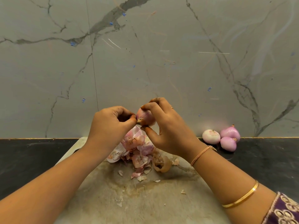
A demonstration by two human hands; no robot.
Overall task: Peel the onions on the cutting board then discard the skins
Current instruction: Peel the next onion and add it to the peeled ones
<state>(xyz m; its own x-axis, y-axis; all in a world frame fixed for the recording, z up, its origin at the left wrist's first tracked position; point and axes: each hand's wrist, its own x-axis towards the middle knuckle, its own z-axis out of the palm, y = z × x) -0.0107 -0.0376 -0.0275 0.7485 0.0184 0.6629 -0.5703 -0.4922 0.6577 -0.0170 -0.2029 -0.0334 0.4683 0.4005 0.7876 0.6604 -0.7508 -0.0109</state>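
Onion point(146, 118) — between fingertips point(145, 108) of right hand point(168, 131)

You have no text, label, brand, number or sign here that can be read. The small blue marks point(73, 44) scattered over the marbled wall point(161, 70) behind the worktop are too small and blurred to tell as letters or figures.
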